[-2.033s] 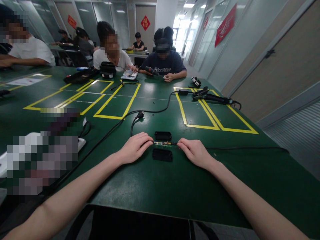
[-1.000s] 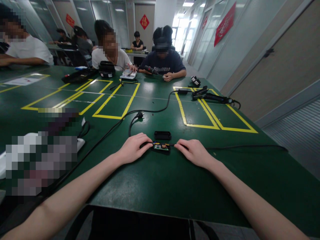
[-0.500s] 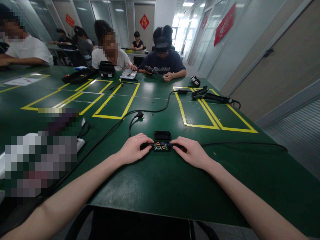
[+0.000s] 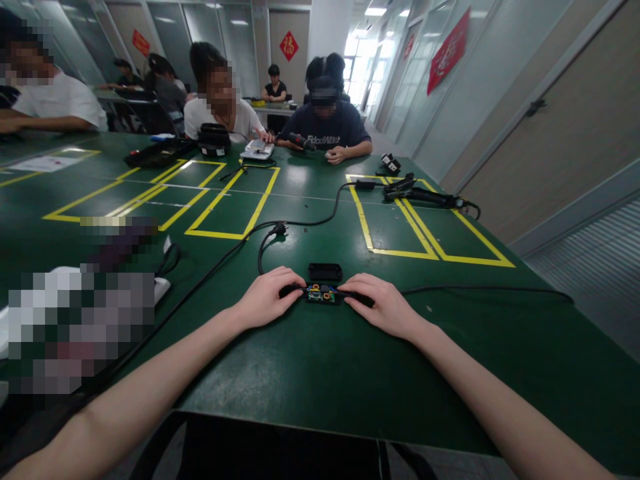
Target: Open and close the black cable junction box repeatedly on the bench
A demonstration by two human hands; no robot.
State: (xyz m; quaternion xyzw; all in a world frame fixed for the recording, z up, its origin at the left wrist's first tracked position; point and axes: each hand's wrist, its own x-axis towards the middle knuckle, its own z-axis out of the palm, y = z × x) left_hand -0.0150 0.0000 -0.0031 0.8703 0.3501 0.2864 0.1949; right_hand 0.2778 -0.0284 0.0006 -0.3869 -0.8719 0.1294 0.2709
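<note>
A small black case (image 4: 323,301) lies open on the green table in front of me, with a circuit board (image 4: 321,293) carrying coils and coloured wires inside it. My left hand (image 4: 273,294) pinches the black cable (image 4: 289,291) where it enters the case's left end. On the other side, my right hand (image 4: 379,301) grips the cable (image 4: 361,297) at the right end. Just behind the case rests its black cover (image 4: 325,271), hollow side up. A power plug (image 4: 279,229) on a short curve of cord lies beyond my left hand.
Yellow tape rectangles (image 4: 400,252) mark the green table (image 4: 320,373). A long black cord (image 4: 215,267) crosses it on the left. A dark tool-like device (image 4: 425,195) lies at the far right. Two people (image 4: 325,127) work across the table, near a black tray (image 4: 159,153).
My hands stay almost in place at the two ends of the case. The view has shifted very slightly; nothing was taken up or let go.
</note>
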